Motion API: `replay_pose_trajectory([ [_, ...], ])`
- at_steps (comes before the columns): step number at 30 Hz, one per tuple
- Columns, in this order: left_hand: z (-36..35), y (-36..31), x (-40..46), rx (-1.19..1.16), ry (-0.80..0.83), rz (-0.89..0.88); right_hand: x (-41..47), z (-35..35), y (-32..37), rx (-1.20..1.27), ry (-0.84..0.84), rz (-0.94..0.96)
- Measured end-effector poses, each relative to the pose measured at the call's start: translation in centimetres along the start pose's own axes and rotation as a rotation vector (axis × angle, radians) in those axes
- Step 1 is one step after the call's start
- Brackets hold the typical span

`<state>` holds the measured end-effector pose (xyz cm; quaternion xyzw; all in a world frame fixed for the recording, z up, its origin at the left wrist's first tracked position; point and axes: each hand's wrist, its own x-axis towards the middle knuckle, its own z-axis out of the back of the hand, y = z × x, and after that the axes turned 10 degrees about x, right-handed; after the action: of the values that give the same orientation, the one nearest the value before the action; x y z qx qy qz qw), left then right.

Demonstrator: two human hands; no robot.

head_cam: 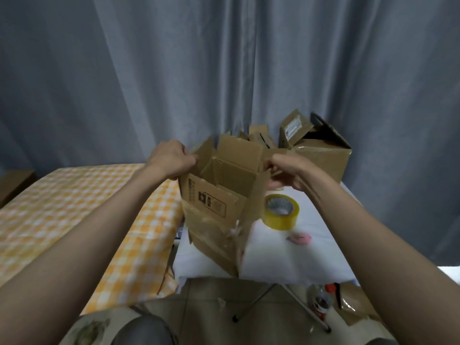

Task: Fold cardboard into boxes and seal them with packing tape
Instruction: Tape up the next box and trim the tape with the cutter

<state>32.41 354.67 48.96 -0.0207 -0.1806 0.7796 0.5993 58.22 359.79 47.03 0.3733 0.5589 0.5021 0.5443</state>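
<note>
A worn brown cardboard box [219, 215] with old clear tape on its sides stands upright over the white table [286, 257], its top flaps up and open. My left hand [171, 160] grips the box's upper left edge. My right hand [283, 173] pinches the upper right flap. A roll of yellowish packing tape [281, 211] lies on the table just right of the box, below my right hand.
A small pink tape roll [300, 238] lies near the packing tape. Larger cardboard boxes [321, 150] stand at the table's far end before a grey curtain [224, 58]. A yellow checked bed [74, 215] lies left. Tape rolls and cardboard scraps [331, 300] sit on the floor.
</note>
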Motion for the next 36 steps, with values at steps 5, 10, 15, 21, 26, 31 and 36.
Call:
replay_pose_trajectory([
  [5, -1.1, 1.7, -1.5, -0.233, 0.0, 0.07, 1.7, 0.6, 0.3, -0.036, -0.288, 0.163],
  [10, -2.8, 2.0, -2.1, -0.378, -0.036, 0.079, 1.2, -1.2, -0.3, -0.103, -0.141, 0.115],
  [15, -2.9, 1.6, -1.3, -0.364, -0.005, 0.05, 1.9, -0.5, -0.9, -0.181, -0.166, 0.125],
  [21, -2.4, 0.9, -0.6, -0.246, 0.01, -0.006, 2.4, -0.7, -2.7, -0.187, -0.176, 0.107],
  [26, -2.8, 2.4, -0.5, -0.346, -0.017, 0.04, 2.5, -2.0, -3.8, -0.203, -0.147, 0.15],
  [31, -5.4, 3.4, -1.7, -0.487, 0.082, 0.112, 2.5, -2.1, -7.3, -0.292, -0.167, 0.086],
  [36, -6.4, 5.5, -2.5, -0.501, 0.088, 0.203, 3.8, -0.3, -6.0, -0.256, -0.116, 0.057],
])
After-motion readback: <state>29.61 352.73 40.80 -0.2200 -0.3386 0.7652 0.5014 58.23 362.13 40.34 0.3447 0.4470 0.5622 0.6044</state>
